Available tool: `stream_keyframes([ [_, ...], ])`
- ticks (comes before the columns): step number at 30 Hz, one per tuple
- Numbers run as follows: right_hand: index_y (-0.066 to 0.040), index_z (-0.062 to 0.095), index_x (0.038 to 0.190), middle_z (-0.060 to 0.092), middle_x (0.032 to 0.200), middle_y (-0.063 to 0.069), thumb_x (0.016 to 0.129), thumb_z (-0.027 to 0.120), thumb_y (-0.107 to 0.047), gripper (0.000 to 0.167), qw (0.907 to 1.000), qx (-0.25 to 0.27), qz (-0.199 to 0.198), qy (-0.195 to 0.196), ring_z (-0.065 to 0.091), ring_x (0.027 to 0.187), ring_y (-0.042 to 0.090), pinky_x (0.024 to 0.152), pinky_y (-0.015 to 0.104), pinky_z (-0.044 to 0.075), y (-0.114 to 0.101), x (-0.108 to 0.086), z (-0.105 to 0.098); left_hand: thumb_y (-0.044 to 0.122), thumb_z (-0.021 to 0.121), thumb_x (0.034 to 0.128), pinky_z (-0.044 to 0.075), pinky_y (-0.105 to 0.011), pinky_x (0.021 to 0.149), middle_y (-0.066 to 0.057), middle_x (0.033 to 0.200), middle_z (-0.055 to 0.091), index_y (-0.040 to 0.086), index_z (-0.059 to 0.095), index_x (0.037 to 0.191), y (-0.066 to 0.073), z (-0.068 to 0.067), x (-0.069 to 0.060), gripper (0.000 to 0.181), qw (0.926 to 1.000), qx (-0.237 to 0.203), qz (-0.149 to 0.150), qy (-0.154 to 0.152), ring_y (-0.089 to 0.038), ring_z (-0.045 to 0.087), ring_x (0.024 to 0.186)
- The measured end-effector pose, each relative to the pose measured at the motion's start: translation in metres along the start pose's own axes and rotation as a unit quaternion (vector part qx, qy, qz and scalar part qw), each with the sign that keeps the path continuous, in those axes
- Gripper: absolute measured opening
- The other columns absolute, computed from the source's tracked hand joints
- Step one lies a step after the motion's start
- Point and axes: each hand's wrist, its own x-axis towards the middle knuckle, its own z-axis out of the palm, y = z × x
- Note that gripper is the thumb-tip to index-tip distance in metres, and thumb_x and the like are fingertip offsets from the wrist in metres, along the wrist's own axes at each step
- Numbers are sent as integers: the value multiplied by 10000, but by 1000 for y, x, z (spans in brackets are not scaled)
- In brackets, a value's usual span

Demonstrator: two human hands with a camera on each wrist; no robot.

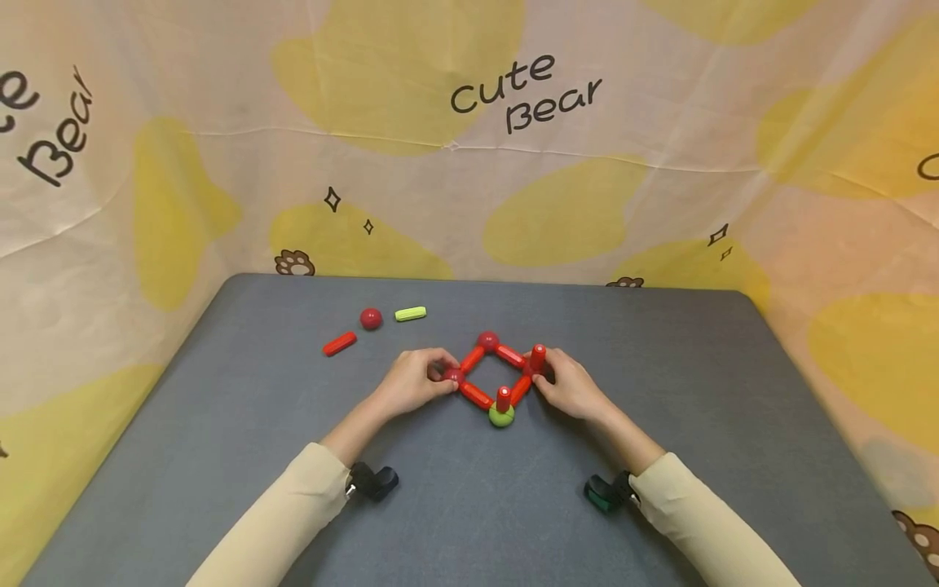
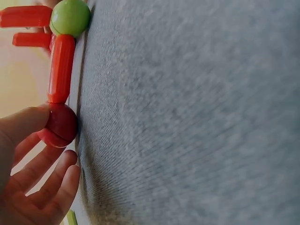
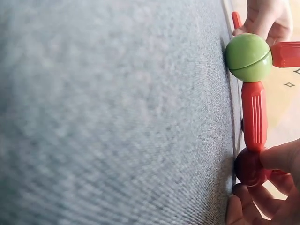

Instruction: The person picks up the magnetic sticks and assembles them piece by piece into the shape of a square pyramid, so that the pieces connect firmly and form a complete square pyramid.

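The right hand [image 3: 287,199] pinches a dark red ball [image 3: 249,167], joined by a red stick [image 3: 254,116] to a green ball [image 3: 249,57]; the left hand [image 3: 268,18] shows beyond, with grey worktop [image 3: 117,112] alongside.

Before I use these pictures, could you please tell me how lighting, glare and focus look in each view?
Head: fairly even light, no strong glare on the grey table; left wrist: dimmer than the right wrist view, a glint on the green ball; right wrist: the grey table blurred toward the left edge, the ribbed red stick sharper.
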Motion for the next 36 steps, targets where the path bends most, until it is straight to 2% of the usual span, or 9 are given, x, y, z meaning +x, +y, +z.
stream_keyframes([
  [9,-55,617,1131,616,1025,119,824,605,-25,309,10000,-10,90,-36,569,899,224,785,396,448,2,3,1,156,749,747,452,-237,576,41,779,639,159,674,926,4,2,-8,194,10000,5,94,-18,-74,576,657],
  [16,-58,611,1146,611,1072,120,839,595,-34,308,9997,53,163,-156,574,940,231,810,410,451,2,4,0,168,743,755,454,-242,580,42,794,635,171,669,942,4,3,-9,201,10000,41,-4,-51,-80,576,669],
  [21,-65,612,1151,609,1052,110,838,598,-34,316,9996,53,215,-184,572,925,224,804,403,452,1,4,0,157,728,765,473,-243,606,26,867,652,155,681,966,2,1,-11,207,10000,-22,45,15,-80,605,705],
  [25,-70,612,1156,609,1037,104,839,599,-36,319,9995,68,255,-199,569,914,218,798,397,452,1,4,0,135,712,771,500,-262,656,-20,953,666,122,691,985,1,-7,-14,215,9995,-101,105,290,-98,632,760],
  [30,-72,613,1156,610,1021,98,839,599,-36,319,9995,87,233,-203,568,900,211,792,390,452,2,4,0,149,710,782,523,-302,691,-66,975,673,103,690,999,-5,-23,-17,223,9968,-151,174,761,-134,652,786],
  [36,-69,613,1156,613,1031,98,838,599,-35,320,9996,87,181,-188,569,903,211,788,382,449,3,4,0,166,732,773,526,-365,754,-87,1011,664,117,677,1021,-17,-46,-22,258,9910,-287,31,1310,-213,659,868],
])
